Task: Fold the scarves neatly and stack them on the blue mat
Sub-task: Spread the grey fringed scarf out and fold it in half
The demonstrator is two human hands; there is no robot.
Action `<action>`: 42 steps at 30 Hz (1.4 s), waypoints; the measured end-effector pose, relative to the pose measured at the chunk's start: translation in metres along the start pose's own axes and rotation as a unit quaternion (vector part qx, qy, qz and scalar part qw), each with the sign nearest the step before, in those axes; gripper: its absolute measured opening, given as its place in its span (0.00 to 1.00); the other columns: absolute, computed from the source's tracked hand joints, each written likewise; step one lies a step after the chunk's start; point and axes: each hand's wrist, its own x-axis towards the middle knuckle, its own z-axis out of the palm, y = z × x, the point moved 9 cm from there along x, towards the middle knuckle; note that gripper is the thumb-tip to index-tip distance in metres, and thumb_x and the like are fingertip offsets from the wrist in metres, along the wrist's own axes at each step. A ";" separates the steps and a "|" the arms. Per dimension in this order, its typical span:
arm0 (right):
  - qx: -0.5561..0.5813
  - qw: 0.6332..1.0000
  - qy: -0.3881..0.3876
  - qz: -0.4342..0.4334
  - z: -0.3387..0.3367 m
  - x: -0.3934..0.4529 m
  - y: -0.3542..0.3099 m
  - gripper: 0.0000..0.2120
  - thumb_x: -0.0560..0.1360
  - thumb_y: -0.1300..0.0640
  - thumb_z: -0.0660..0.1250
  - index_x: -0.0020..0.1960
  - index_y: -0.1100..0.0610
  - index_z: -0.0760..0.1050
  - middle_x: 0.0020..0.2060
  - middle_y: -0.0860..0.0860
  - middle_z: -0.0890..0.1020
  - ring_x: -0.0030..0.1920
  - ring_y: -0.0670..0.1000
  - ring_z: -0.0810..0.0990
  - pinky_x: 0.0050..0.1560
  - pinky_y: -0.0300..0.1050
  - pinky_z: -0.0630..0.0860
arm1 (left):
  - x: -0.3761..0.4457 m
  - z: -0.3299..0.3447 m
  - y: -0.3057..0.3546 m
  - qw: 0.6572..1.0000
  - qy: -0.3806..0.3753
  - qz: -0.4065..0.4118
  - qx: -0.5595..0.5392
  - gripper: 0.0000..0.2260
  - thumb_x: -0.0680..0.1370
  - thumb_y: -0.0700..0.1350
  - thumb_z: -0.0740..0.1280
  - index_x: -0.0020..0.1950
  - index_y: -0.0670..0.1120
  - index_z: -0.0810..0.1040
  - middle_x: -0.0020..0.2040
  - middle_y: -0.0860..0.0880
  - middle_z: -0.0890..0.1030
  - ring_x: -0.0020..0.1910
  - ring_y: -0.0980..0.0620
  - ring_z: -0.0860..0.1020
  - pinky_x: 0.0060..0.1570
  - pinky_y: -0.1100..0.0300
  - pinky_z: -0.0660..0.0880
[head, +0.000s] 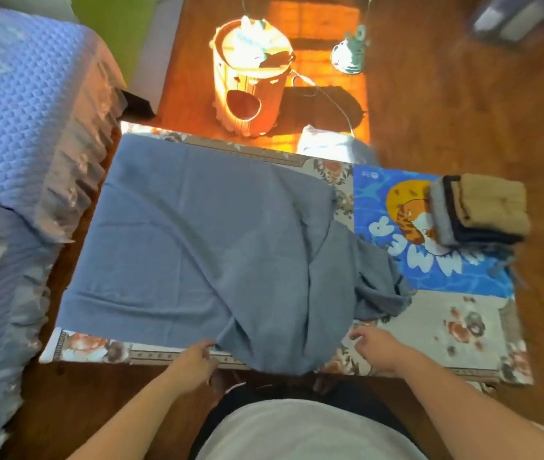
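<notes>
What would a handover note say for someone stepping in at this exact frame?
Left hand: pinching the near edge of the grey-blue scarf.
Right hand: open, resting on the floral cloth, touching no scarf.
Scarf: spread flat over the cloth, right end bunched and overlapping the blue mat.
Done: a stack of folded scarves, tan on top, sits on the mat's far right.
Left: smooth the bunched end, fold this scarf, add it to the stack.
</notes>
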 end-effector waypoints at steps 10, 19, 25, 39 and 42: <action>0.256 0.959 0.059 0.109 -0.094 0.099 0.217 0.20 0.80 0.58 0.63 0.72 0.58 0.69 0.62 0.58 0.77 0.58 0.61 0.78 0.55 0.53 0.78 | 0.014 0.074 0.154 0.981 0.134 -0.023 -0.137 0.08 0.82 0.39 0.66 0.60 0.44 0.80 0.47 0.40 0.83 0.45 0.44 0.82 0.40 0.57 0.75; 0.659 0.745 -0.052 0.090 -0.054 0.214 0.198 0.38 0.61 0.51 0.78 0.69 0.56 0.71 0.61 0.51 0.80 0.57 0.57 0.81 0.55 0.52 0.79 | -0.023 0.228 0.257 0.970 0.129 -0.065 -0.194 0.06 0.81 0.44 0.68 0.55 0.53 0.81 0.47 0.47 0.86 0.46 0.50 0.84 0.46 0.62 0.77; 0.685 0.720 0.101 -0.038 -0.149 0.080 0.187 0.14 0.78 0.61 0.67 0.63 0.52 0.75 0.55 0.48 0.82 0.51 0.48 0.81 0.45 0.41 0.78 | 0.001 0.268 0.354 0.978 0.176 0.098 0.059 0.35 0.76 0.52 0.73 0.78 0.62 0.58 0.74 0.58 0.63 0.70 0.62 0.66 0.69 0.63 0.66; 0.811 0.521 0.128 -0.233 -0.325 -0.069 0.282 0.07 0.81 0.63 0.62 0.52 0.57 0.79 0.44 0.54 0.85 0.50 0.54 0.83 0.51 0.49 0.79 | -0.036 0.337 0.502 0.927 -0.165 0.230 0.248 0.12 0.78 0.58 0.67 0.56 0.53 0.75 0.46 0.59 0.80 0.47 0.58 0.77 0.56 0.56 0.75; 0.804 0.525 0.056 -0.273 -0.334 -0.077 0.292 0.14 0.78 0.68 0.61 0.62 0.66 0.77 0.54 0.64 0.82 0.58 0.61 0.80 0.61 0.55 0.74 | -0.031 0.289 0.533 0.960 -0.030 0.244 0.131 0.10 0.80 0.50 0.66 0.60 0.52 0.80 0.52 0.56 0.83 0.48 0.60 0.79 0.58 0.53 0.76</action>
